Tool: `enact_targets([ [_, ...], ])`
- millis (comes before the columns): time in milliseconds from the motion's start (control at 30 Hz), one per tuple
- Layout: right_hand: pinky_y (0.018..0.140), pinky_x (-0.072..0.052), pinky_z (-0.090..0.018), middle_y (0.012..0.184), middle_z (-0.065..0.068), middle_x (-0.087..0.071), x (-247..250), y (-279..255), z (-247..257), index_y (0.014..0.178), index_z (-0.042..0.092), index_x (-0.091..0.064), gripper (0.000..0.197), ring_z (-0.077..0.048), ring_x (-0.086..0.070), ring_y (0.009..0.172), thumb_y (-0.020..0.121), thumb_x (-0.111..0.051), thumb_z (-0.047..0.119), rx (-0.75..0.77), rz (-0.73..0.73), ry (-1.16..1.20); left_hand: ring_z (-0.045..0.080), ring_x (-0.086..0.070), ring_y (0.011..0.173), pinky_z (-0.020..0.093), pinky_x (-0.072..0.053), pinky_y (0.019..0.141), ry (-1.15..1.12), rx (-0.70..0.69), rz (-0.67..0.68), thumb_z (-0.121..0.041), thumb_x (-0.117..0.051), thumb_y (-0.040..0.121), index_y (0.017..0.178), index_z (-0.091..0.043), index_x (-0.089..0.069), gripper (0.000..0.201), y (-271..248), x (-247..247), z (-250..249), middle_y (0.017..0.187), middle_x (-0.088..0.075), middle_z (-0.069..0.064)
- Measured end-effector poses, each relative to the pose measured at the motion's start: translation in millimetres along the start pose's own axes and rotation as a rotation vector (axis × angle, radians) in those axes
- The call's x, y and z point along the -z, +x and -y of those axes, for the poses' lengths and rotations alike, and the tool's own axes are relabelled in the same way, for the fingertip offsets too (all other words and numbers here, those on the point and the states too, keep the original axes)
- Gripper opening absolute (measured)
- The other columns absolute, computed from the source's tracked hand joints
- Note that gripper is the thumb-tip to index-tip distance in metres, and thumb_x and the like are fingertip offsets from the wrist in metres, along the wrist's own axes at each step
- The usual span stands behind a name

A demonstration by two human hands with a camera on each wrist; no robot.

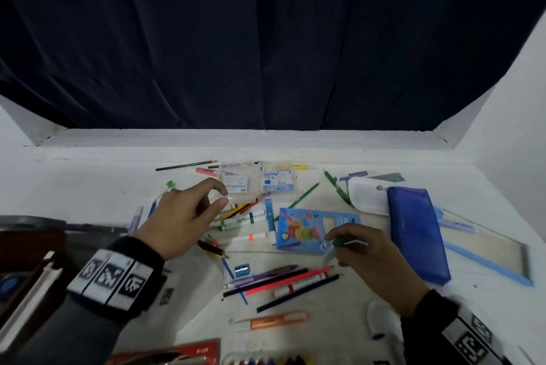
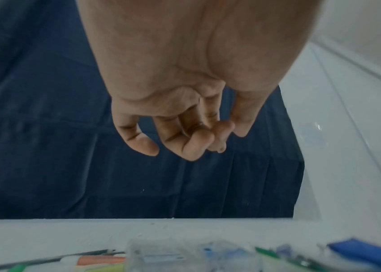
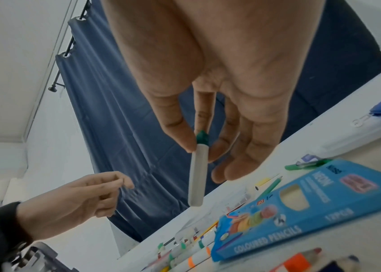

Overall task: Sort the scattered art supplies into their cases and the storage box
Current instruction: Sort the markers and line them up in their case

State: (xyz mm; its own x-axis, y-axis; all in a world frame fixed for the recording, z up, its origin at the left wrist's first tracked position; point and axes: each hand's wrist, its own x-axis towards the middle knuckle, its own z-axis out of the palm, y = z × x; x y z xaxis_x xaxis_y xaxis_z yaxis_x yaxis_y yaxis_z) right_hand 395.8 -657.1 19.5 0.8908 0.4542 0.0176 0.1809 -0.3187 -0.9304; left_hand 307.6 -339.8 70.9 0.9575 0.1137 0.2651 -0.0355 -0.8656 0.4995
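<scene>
Right hand (image 3: 210, 114) is pinching a green-capped marker (image 3: 197, 171) by its cap above the pencil box (image 1: 317, 230) mid-table while the left hand (image 1: 183, 217) is hovering loosely curled and empty, so it's probably slipping out if that cap pops.

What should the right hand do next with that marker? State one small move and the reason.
Probably carry the green-tipped white marker, pinched by the right hand, over to the other white markers beside the clear case. It hangs above the coloured pencils box, where it does not belong. The left hand hovers there holding nothing.
</scene>
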Motion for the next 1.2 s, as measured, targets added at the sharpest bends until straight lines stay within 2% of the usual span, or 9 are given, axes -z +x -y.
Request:
enact_targets([
  [167,0.074,-0.057,-0.047,0.083,-0.008,-0.063,-8.1,-40.5,7.3,0.095,0.017,-0.071,0.030,-0.025,-0.068,0.070,0.083,-0.065,-0.010,-0.038,-0.001,0.087,0.014,-0.040,0.053,0.023,-0.038,0.060,-0.228,0.011,-0.084,-0.038,-0.055,0.096,0.098,-0.029,-0.059,0.010,-65.6,3.7,-18.3,0.055,-0.043,0.001],
  [367,0.060,-0.049,-0.021,0.081,-0.004,-0.067,-22.8,-87.1,12.5,0.094,0.021,-0.068,0.024,-0.018,-0.066,0.066,0.084,-0.070,-0.001,-0.056,0.008,-0.135,0.010,-0.044,0.054,0.022,-0.035,0.056,-0.267,0.050,-0.017,-0.044,-0.053,0.094,0.100,-0.037,-0.058,0.011,-130.2,-0.6,-11.9,0.056,-0.044,-0.006],
  [500,0.060,-0.051,-0.023,0.080,0.002,-0.066,-35.7,-115.5,0.4,0.089,0.027,-0.067,0.023,-0.014,-0.065,0.063,0.083,-0.071,0.005,-0.117,0.031,-0.278,0.005,-0.060,0.083,0.024,-0.047,0.076,-0.177,0.016,0.155,-0.061,-0.047,0.093,0.111,-0.047,-0.054,0.023,-175.2,-10.7,-4.6,0.084,-0.059,-0.015],
  [600,0.067,-0.056,-0.030,0.084,0.002,-0.065,-42.9,-129.9,-6.4,0.088,0.027,-0.066,0.021,-0.015,-0.065,0.065,0.084,-0.071,0.007,-0.157,0.030,-0.328,-0.004,-0.050,0.111,0.036,-0.042,0.093,-0.033,0.003,0.353,-0.077,-0.036,0.083,0.125,-0.059,-0.040,0.046,-198.3,-22.6,3.1,0.115,-0.048,-0.033],
  [700,0.065,-0.052,-0.021,0.088,0.000,-0.065,-50.8,-133.4,-10.8,0.088,0.028,-0.066,0.018,-0.018,-0.064,0.073,0.084,-0.073,0.012,-0.185,0.029,-0.377,-0.007,-0.035,0.125,0.034,-0.031,0.101,0.091,0.016,0.486,-0.088,-0.028,0.075,0.139,-0.058,-0.027,0.070,-206.8,-30.9,0.3,0.133,-0.033,-0.037],
  [800,0.071,-0.051,-0.024,0.085,0.004,-0.066,-56.6,-131.2,-11.2,0.084,0.035,-0.064,0.022,-0.019,-0.061,0.080,0.083,-0.075,0.016,-0.189,0.020,-0.422,-0.004,-0.020,0.136,0.036,-0.018,0.108,0.121,0.044,0.527,-0.075,-0.047,0.084,0.146,-0.053,-0.021,0.071,-209.3,-35.2,-11.8,0.145,-0.023,-0.033],
  [900,0.066,-0.051,-0.019,0.081,0.005,-0.066,-58.6,-129.3,-7.8,0.086,0.030,-0.066,0.018,-0.015,-0.061,0.074,0.081,-0.076,0.016,-0.179,0.016,-0.425,-0.001,-0.012,0.140,0.034,-0.012,0.105,0.158,0.033,0.525,-0.076,-0.045,0.082,0.148,-0.052,-0.021,0.074,-206.3,-40.3,-24.0,0.151,-0.019,-0.027],
  [1033,0.057,-0.045,-0.010,0.077,0.007,-0.064,-58.8,-129.7,-5.5,0.092,0.021,-0.069,0.017,-0.005,-0.057,0.063,0.080,-0.078,0.014,-0.178,0.067,-0.434,0.001,-0.011,0.142,0.037,-0.011,0.106,0.225,0.002,0.570,-0.082,-0.025,0.069,0.151,-0.048,-0.019,0.088,-199.1,-56.6,-40.2,0.156,-0.018,-0.022],
  [1200,0.068,-0.048,-0.013,0.093,0.005,-0.063,-55.2,-128.1,-7.0,0.101,0.018,-0.072,0.036,-0.008,-0.061,0.076,0.070,-0.088,0.024,-0.148,0.173,-0.521,0.009,-0.021,0.140,0.040,-0.014,0.099,0.324,0.000,0.559,-0.071,-0.047,0.087,0.150,-0.046,-0.023,0.072,-187.2,-73.0,-52.8,0.153,-0.027,-0.019],
])
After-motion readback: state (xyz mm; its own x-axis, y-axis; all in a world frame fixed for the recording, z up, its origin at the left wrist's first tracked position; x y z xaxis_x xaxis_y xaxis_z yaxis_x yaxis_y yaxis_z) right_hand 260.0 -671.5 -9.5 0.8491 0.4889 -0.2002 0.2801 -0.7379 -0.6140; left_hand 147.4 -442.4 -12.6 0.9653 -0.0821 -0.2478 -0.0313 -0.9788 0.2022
